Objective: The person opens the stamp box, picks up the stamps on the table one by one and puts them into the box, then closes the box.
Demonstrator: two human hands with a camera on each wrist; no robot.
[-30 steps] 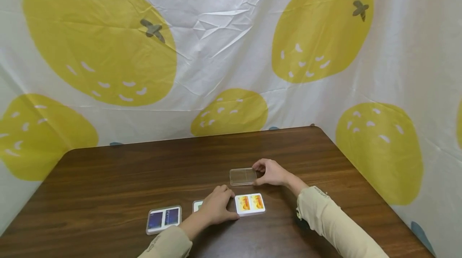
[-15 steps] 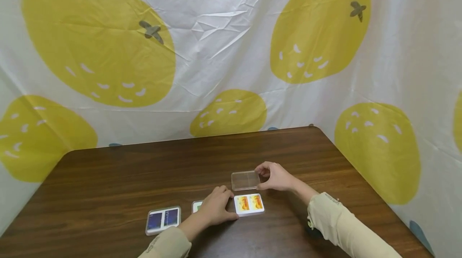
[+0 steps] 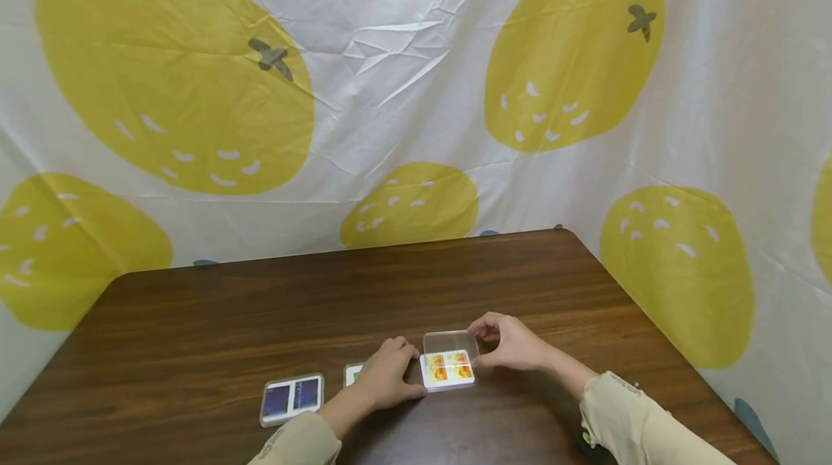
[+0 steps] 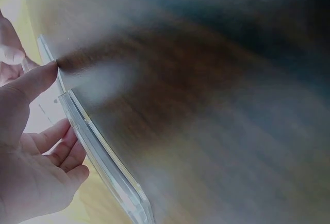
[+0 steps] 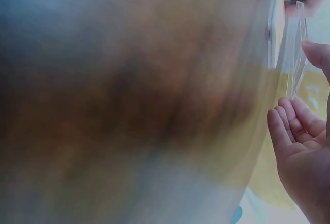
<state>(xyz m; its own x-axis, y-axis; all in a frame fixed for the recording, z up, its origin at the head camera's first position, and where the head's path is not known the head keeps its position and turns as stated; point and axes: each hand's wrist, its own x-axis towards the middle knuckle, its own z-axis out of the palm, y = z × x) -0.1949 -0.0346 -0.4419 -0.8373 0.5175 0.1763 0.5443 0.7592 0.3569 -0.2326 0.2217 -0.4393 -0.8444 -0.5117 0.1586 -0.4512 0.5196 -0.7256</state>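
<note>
On the table [image 3: 312, 328] lies a flat clear case with a white insert and two orange-yellow pictures [image 3: 448, 381]. My left hand [image 3: 386, 372] holds its left edge, thumb near one corner and fingers by the other. A clear plastic lid [image 3: 448, 341] is pinched by its right edge in my right hand [image 3: 516, 344]. The lid hangs tilted just above the case, overlapping its far part. In the right wrist view, a gap shows between the lid [image 5: 296, 53] and the case [image 5: 275, 35].
Left of my left hand, a case with two dark blue pictures [image 3: 291, 398] lies flat. Another case with a green mark [image 3: 353, 372] is mostly hidden behind that hand. A fruit-print curtain [image 3: 403, 118] hangs behind the table.
My right hand has brought the clear lid toward me, from beyond the orange-pictured case to over its far part. The left hand has stayed at the case's left edge.
</note>
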